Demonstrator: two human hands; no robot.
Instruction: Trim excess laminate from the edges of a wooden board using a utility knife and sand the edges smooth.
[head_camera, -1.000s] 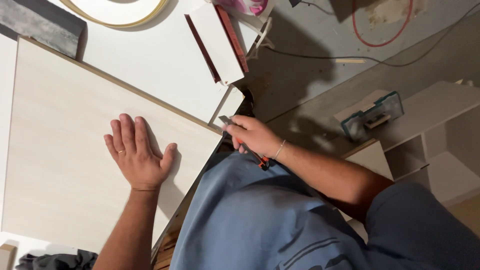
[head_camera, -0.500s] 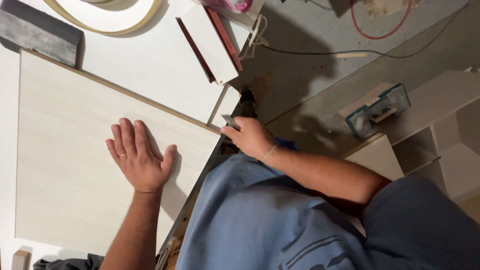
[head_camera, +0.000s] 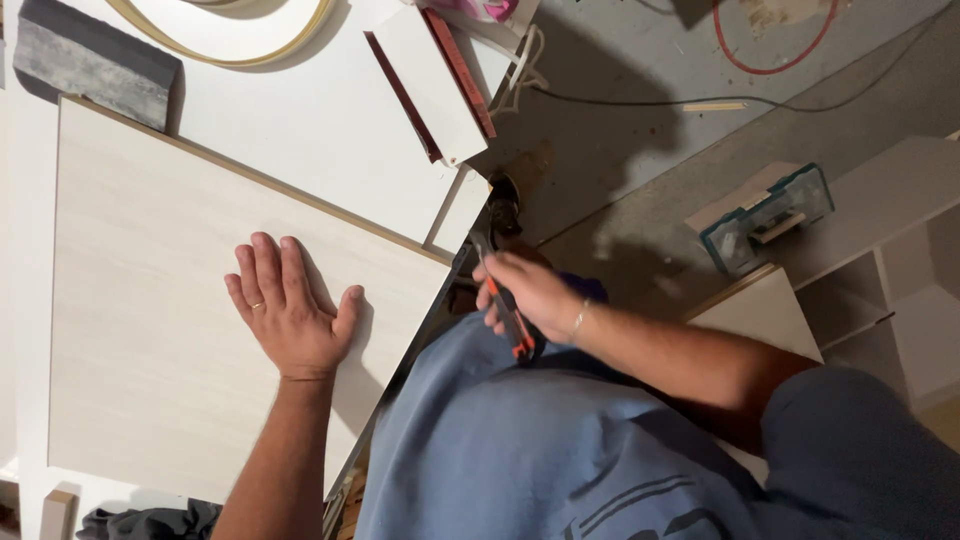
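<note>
Across the white bench (head_camera: 300, 150) lies the biggest piece, a pale wood-grain panel (head_camera: 150, 300), flat, with its long near edge overhanging toward your body. Your left hand (head_camera: 290, 320) rests palm-down on its face near that edge, fingers (head_camera: 262, 268) spread and flat, pinning the board. Your right hand (head_camera: 530, 295) is off the board, just beside its near corner, fingers curled tight around an orange-and-black utility knife (head_camera: 508, 310) whose tip points up toward that corner. Judging from this, you are trimming along the panel's edge: a thin brownish line shows along the far long side, which looks like edge banding already on, while the blade sits at the corner end of the near edge, so that side seems the one in hand. Whether any of it is already cut I cannot tell, since your shirt hides most of that edge. Beyond the panel sit a coil of pale edge-band strip (head_camera: 225, 40), a grey block (head_camera: 95, 65) and a small white offcut with a dark red edge (head_camera: 430, 80).
</note>
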